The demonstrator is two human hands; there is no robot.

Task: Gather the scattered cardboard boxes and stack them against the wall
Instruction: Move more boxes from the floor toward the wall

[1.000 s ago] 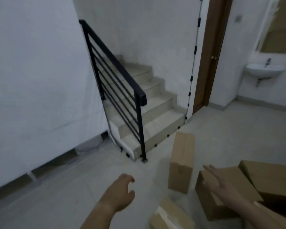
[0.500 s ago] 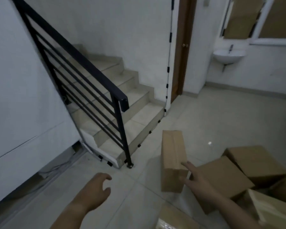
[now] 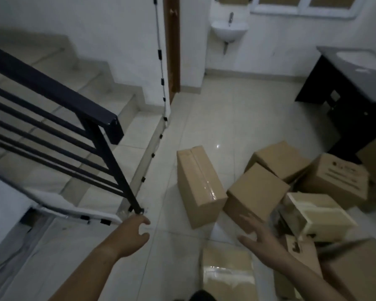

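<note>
Several brown cardboard boxes lie scattered on the tiled floor at the right. A long taped box (image 3: pixel 199 183) stands nearest the stairs. Beside it a tilted plain box (image 3: pixel 256 192) leans on another box (image 3: pixel 280 158). A printed box (image 3: pixel 336 178) and a pale open box (image 3: pixel 317 213) lie further right, and a taped box (image 3: pixel 227 272) sits at my feet. My right hand (image 3: pixel 261 237) is open, fingers spread, just below the tilted box and touching nothing. My left hand (image 3: pixel 130 235) is open, fingers loosely curled, over bare floor near the railing post.
A staircase with a black metal railing (image 3: pixel 91 118) fills the left. White wall (image 3: pixel 126 40) and a brown door frame (image 3: pixel 172 46) stand behind. A wall sink (image 3: pixel 229 29) hangs at the back. A dark cabinet (image 3: pixel 345 101) stands at the right.
The view has swung right and down, bringing more boxes and the dark cabinet into sight. My right hand has shifted from the long box's corner to below the tilted box.
</note>
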